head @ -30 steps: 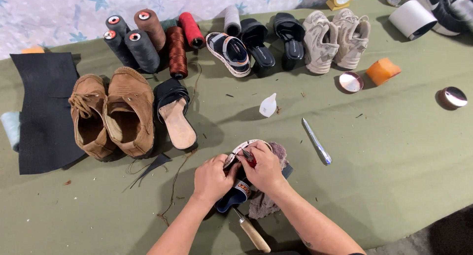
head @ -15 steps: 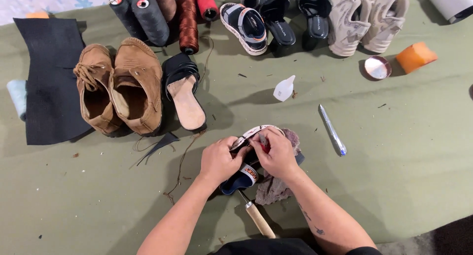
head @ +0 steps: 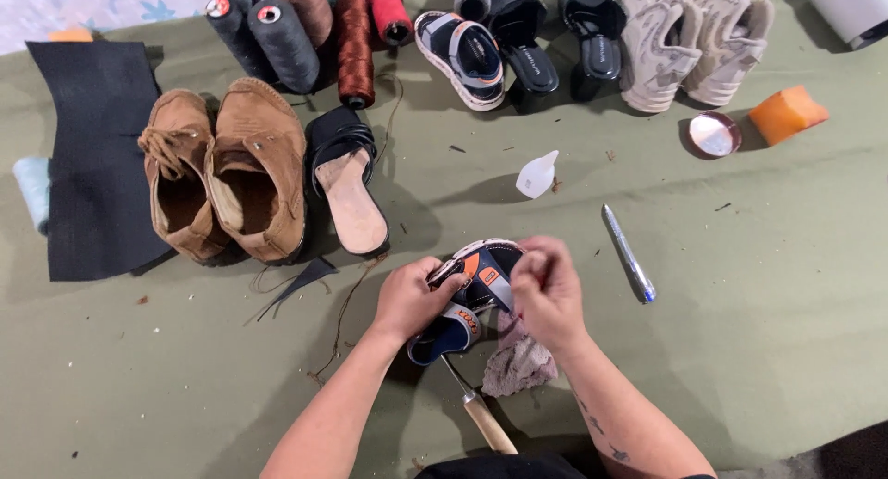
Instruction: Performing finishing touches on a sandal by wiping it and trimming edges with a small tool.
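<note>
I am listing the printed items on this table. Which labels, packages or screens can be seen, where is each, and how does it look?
Sandal, held in both hands: small orange label patch on the navy strap.
Second sandal, top centre: navy and white, same kind.
Thread cones, top left: round end labels, red and white.
Small bottle, centre: translucent white, label not discernible.
No screens or signs.

A sandal (head: pixel 476 289) sits at lower centre of the frame, gripped between the left hand (head: pixel 413 299) and the right hand (head: pixel 548 292). A rag (head: pixel 518 363) and a tool handle (head: pixel 486 422) lie just below it. To the right lies a pen (head: pixel 628 253); above it, a small bottle (head: pixel 536 176). At left, a pair of boots (head: pixel 222 174) stands beside a slipper (head: pixel 350 183), with a sheet of material (head: pixel 97 155) further left. Thread spools (head: pixel 305 30) fill the upper left, and a row of shoes (head: pixel 592 40) runs along the top.
</note>
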